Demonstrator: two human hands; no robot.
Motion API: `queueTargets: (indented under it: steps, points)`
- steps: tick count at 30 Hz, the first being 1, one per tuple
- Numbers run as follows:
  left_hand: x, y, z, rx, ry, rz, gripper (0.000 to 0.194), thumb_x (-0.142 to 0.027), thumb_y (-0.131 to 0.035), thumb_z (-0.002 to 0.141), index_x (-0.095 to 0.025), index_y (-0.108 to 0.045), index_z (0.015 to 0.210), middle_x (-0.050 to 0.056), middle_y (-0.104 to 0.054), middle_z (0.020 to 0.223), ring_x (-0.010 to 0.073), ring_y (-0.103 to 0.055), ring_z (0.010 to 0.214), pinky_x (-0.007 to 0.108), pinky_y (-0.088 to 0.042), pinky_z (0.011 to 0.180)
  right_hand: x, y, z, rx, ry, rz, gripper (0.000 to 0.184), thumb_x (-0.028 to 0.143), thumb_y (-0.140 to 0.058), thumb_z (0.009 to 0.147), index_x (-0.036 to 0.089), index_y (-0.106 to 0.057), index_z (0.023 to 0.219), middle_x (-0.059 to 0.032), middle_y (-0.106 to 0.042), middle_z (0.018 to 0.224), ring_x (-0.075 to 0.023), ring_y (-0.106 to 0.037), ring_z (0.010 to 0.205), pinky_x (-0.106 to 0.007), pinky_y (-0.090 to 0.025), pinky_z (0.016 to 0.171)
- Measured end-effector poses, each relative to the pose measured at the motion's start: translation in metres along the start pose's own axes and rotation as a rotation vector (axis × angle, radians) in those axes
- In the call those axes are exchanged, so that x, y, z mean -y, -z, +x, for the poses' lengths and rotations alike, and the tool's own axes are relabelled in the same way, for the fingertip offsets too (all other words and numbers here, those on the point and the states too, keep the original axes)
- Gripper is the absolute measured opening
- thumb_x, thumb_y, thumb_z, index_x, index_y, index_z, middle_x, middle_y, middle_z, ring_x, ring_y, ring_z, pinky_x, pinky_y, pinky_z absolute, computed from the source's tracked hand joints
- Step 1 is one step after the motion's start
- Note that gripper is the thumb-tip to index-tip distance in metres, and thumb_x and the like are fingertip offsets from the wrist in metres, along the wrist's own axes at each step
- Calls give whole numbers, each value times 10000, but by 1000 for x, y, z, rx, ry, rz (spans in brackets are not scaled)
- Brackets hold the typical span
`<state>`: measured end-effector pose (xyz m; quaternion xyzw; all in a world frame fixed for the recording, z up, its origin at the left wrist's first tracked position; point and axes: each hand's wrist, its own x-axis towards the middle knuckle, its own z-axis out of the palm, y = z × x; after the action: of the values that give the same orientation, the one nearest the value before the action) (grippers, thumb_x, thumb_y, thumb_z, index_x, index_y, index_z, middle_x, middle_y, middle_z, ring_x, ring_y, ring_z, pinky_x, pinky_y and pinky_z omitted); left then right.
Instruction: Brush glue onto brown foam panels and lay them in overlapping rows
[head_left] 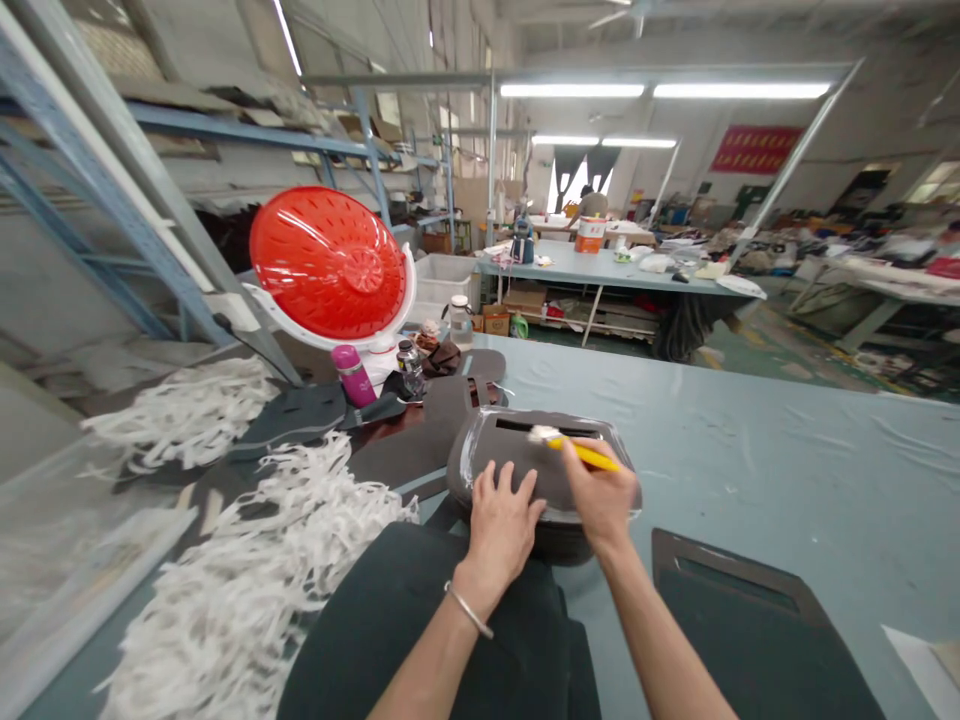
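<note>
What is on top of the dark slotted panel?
The left hand lies on the dark slotted panel, hiding the surface beneath it. The right hand holds a yellow-handled brush at the slot, partly covering it. White smears line the rim.

Blue-grey table [720,470] with dark panels [757,610] and white strips [225,590].
</note>
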<state>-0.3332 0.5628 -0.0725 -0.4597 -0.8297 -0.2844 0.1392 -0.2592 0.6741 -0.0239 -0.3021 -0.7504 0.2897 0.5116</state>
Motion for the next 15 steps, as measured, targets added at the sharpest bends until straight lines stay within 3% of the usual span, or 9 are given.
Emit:
queueTargets:
  steps: [2, 4, 6, 9, 11, 13, 15]
  points:
    - [0, -5, -3, -16, -4, 31, 329, -316, -453, 881, -251, -555, 1187, 102, -508, 1250, 318, -389, 1229, 530, -366, 991, 11, -49, 4, 165, 32, 125, 277, 434, -554, 806, 184, -664, 851, -38, -681, 816, -151, -610, 666, -252, -489, 653]
    - [3, -7, -4, -26, -3, 32, 327, -292, -437, 887, -248, -554, 1189, 95, -516, 1240, 301, -400, 1222, 510, -373, 996, 5, -65, 5, 252, 32, 151, 264, 417, -555, 804, 182, -669, 842, -32, -685, 805, -148, -613, 663, -244, -484, 658]
    - [5, -7, -5, -32, 8, 23, 346, -292, -443, 886, -266, -537, 1218, 87, -511, 1252, 298, -392, 1229, 507, -374, 997, -17, -46, 9, 204, 11, 68, 272, 414, -545, 806, 177, -673, 841, -31, -683, 778, -147, -609, 644, -241, -470, 646]
    - [4, -7, -4, -28, 25, 15, 364, -308, -471, 877, -289, -529, 1235, 84, -509, 1265, 311, -384, 1230, 523, -373, 985, -50, 10, 24, -71, -42, -201, 291, 422, -548, 790, 163, -679, 814, -46, -672, 721, -165, -601, 627, -253, -439, 628]
    - [1, -7, -3, -27, 35, 21, 364, -336, -482, 872, -287, -538, 1229, 84, -511, 1268, 316, -381, 1231, 534, -361, 987, -54, 27, 34, -211, -44, -321, 299, 424, -551, 778, 155, -680, 783, -55, -662, 686, -171, -591, 609, -261, -425, 623]
    - [-2, -8, -3, -36, 47, 35, 368, -360, -480, 873, -283, -540, 1228, 84, -509, 1275, 315, -374, 1238, 536, -347, 996, -41, 12, 38, -184, 29, -266, 301, 418, -531, 790, 155, -679, 797, -60, -669, 718, -165, -590, 620, -257, -429, 636]
    - [-3, -8, -3, -43, 53, 52, 358, -358, -476, 876, -277, -549, 1217, 85, -511, 1272, 307, -375, 1241, 525, -344, 1000, -21, -27, 36, -24, 129, -101, 290, 400, -503, 816, 169, -677, 840, -55, -681, 785, -152, -599, 660, -243, -441, 659]
